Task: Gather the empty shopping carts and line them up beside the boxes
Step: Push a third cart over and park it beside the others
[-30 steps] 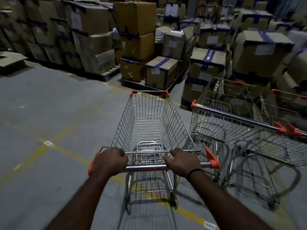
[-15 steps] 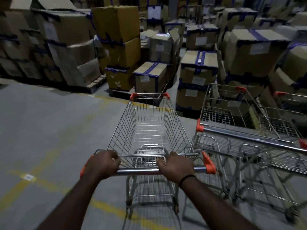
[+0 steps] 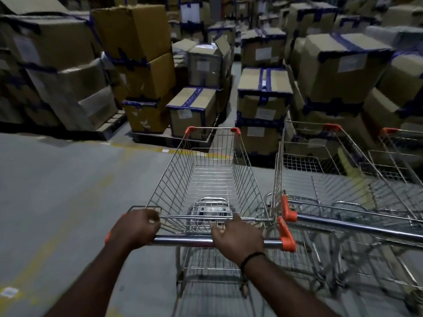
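An empty wire shopping cart [image 3: 212,175] with orange corner caps stands straight in front of me, nose toward the stacked cardboard boxes [image 3: 263,110]. My left hand [image 3: 137,227] grips the left end of its chrome handle bar. My right hand [image 3: 238,236], a black band on its wrist, holds the bar right of the middle, fingers partly lifted. A second empty cart [image 3: 325,179] is parked close on the right, its handle's orange end almost touching my cart's. A third cart [image 3: 402,156] shows at the right edge.
Taped boxes on pallets [image 3: 146,72] fill the whole back, with a narrow aisle [image 3: 231,99] between stacks. Grey concrete floor [image 3: 68,191] with faded yellow lines stretches to the left. A pallet edge [image 3: 174,140] lies just beyond my cart's nose.
My cart has rolled forward toward the boxes and drawn alongside the parked cart on the right. The boxes now loom nearer. Both hands stay on the handle.
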Demonstrator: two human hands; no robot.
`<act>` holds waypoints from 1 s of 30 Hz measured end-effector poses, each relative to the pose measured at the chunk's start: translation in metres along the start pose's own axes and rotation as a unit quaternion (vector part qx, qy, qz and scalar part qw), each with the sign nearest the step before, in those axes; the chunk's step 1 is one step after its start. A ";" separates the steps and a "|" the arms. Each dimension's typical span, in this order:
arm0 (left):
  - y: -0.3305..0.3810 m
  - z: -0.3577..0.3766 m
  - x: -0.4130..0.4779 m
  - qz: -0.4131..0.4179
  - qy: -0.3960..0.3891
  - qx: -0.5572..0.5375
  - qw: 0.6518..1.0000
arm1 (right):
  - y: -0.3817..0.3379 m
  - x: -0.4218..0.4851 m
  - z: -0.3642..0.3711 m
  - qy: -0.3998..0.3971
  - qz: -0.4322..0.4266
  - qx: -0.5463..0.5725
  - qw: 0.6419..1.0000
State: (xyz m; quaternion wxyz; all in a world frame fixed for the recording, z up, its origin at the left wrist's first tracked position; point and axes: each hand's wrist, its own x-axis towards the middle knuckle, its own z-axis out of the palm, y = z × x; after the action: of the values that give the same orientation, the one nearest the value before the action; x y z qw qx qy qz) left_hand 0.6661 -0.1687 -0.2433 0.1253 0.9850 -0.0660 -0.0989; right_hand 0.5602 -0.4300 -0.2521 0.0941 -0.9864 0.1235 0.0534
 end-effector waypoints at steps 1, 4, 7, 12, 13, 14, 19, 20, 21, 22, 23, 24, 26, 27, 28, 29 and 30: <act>-0.001 -0.001 0.012 0.005 -0.003 -0.002 1.000 | -0.002 0.008 0.000 0.001 0.006 0.002 1.000; 0.000 -0.008 0.046 0.031 -0.007 -0.008 0.999 | -0.008 0.033 -0.002 0.012 0.023 0.012 1.000; 0.001 -0.014 0.078 0.064 -0.007 -0.006 0.998 | -0.015 0.053 -0.003 0.019 0.046 0.012 0.999; -0.005 -0.023 0.124 0.110 -0.018 0.009 0.994 | -0.032 0.077 -0.001 0.025 0.082 -0.005 0.996; -0.006 -0.024 0.132 0.118 -0.019 0.015 0.993 | -0.036 0.081 -0.001 0.024 0.091 -0.009 0.996; -0.006 -0.025 0.138 0.124 -0.019 0.018 0.992 | -0.038 0.084 -0.001 0.025 0.098 -0.013 0.995; -0.007 -0.030 0.163 0.154 -0.012 0.021 0.988 | -0.046 0.098 -0.003 0.033 0.117 -0.014 0.992; -0.007 -0.030 0.165 0.157 -0.011 0.022 0.987 | -0.047 0.100 -0.003 0.036 0.122 -0.010 0.992; -0.007 -0.031 0.167 0.162 -0.009 0.026 0.986 | -0.048 0.101 -0.002 0.041 0.128 -0.008 0.991; -0.007 -0.031 0.167 0.169 -0.008 0.031 0.985 | -0.048 0.103 0.000 0.045 0.131 -0.009 0.990; -0.007 -0.030 0.168 0.176 -0.008 0.038 0.984 | -0.048 0.103 0.001 0.046 0.132 -0.011 0.990; -0.007 -0.030 0.168 0.181 -0.009 0.042 0.983 | -0.048 0.103 0.002 0.047 0.133 -0.013 0.990; -0.007 -0.031 0.168 0.186 -0.007 0.044 0.982 | -0.049 0.103 0.003 0.051 0.140 -0.010 0.989; -0.008 -0.031 0.167 0.190 -0.004 0.044 0.981 | -0.049 0.103 0.003 0.055 0.144 -0.010 0.988; -0.008 -0.031 0.167 0.194 -0.002 0.043 0.980 | -0.049 0.103 0.003 0.060 0.147 -0.010 0.987; -0.008 -0.030 0.167 0.198 0.001 0.043 0.979 | -0.050 0.102 0.002 0.064 0.149 -0.011 0.987; -0.008 -0.031 0.166 0.201 0.003 0.045 0.978 | -0.050 0.101 0.002 0.065 0.151 -0.013 0.986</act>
State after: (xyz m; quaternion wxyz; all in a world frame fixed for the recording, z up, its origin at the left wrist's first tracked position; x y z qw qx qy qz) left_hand 0.8347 -0.1791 -0.2461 0.0979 0.9564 -0.2671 -0.0658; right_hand 0.6703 -0.4055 -0.2588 0.0642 -0.9591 0.2758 0.0045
